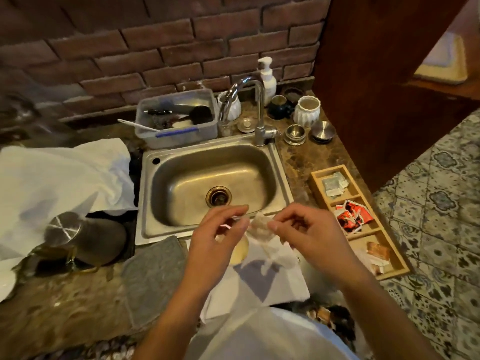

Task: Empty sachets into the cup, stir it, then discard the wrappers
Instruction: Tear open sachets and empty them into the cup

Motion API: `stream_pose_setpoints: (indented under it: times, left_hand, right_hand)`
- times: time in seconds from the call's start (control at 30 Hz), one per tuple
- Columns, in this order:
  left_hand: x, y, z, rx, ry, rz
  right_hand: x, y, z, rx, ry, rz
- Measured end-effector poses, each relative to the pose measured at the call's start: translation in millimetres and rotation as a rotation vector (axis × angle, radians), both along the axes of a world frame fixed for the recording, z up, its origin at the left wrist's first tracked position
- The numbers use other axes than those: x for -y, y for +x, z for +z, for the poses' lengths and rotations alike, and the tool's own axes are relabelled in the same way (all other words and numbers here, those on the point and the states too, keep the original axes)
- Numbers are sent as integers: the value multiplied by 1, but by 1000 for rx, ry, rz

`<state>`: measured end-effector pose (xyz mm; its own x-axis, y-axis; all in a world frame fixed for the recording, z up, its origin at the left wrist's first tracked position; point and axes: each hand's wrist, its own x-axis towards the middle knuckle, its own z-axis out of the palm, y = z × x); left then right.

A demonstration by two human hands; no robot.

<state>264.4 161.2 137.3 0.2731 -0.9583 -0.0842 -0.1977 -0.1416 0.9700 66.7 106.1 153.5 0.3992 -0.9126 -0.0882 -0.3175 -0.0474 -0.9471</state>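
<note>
sachet: small whitish paper sachet (259, 224), blurred, I see it over the pale cup (239, 252) on the worktop
fingers: left hand (220, 229) and right hand (306, 229) each pinch an end
handling: I judge it light, limp, tearable; grip the top corners

Red-brown brick wall (155, 48), steel-grey sink (213, 183), brown mottled bench (65, 313), blue/grey patterned floor tiles (441, 203), red & black sachets (350, 216), pale wood tray (397, 271)

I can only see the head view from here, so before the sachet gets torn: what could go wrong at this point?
1. The left hand and right hand pinch the sachet beside the cup, not clearly over it; powder may land on the white cloth.
2. The sink lies just beyond; a jerky tear could scatter contents there.
</note>
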Motion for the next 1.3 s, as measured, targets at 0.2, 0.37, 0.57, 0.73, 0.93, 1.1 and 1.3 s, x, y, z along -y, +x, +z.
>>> stream_pose_setpoints:
  times: [0.2, 0.37, 0.57, 0.73, 0.93, 1.1, 1.3]
  left_hand:
    - [-8, 38, 4, 78, -155, -101]
    - [-20, 67, 0, 47, -210, -76]
    - [-30, 94, -13, 125, -198, -11]
    - [-27, 102, -19, 251, -234, 42]
    - [-17, 104, -11, 91, -172, -11]
    - [-8, 103, -13, 117, -164, -30]
    - [-8, 101, -15, -46, -122, -58]
  right_hand:
    - [-5, 46, 11, -200, -249, 128]
    - [-14, 76, 3, -112, -159, 67]
    - [-29, 98, -9, -66, -109, 85]
    - [-33, 116, -16, -40, -115, 66]
    - [-24, 117, -17, -108, -175, -21]
    - [-18, 114, -15, -46, -50, -13]
    - [-13, 113, -12, 106, 47, -15]
